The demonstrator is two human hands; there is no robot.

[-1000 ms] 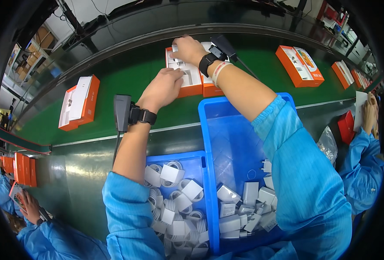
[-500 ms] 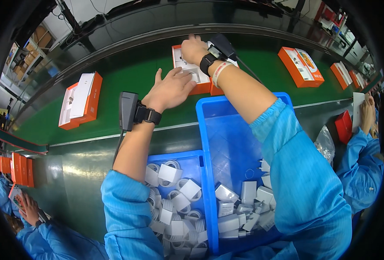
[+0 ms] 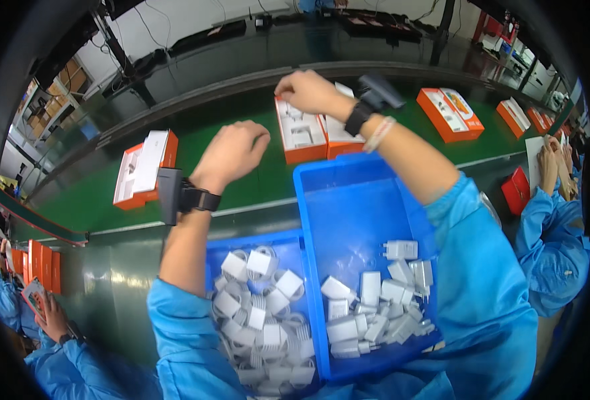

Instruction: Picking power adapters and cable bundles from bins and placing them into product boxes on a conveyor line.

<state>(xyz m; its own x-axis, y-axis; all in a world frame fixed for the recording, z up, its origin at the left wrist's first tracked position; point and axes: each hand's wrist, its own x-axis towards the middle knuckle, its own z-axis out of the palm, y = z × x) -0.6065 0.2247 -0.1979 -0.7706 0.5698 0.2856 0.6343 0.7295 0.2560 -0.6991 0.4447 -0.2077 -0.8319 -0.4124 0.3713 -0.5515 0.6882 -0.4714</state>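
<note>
My left hand hangs above the green belt, left of the middle box, slightly blurred. Its fingers are loosely bent and apart, and nothing shows in them. Over the far left corner of the orange-and-white box is my right hand, fingers bent downward. Their tips are partly hidden, so I cannot tell whether they grip anything. A white piece lies in that box's far compartment. Against its right side stands another orange box, partly covered by my right wrist. Both wrists carry black straps with dark devices.
A blue bin of white chargers stands close before me. Left of it, another blue bin holds white cables. Open orange boxes lie left and right on the belt. Co-workers sit at both sides.
My left hand has lifted off the middle box and moved left, its fingers now bent. My right hand stays over that box. The view has shifted, showing more chargers.
</note>
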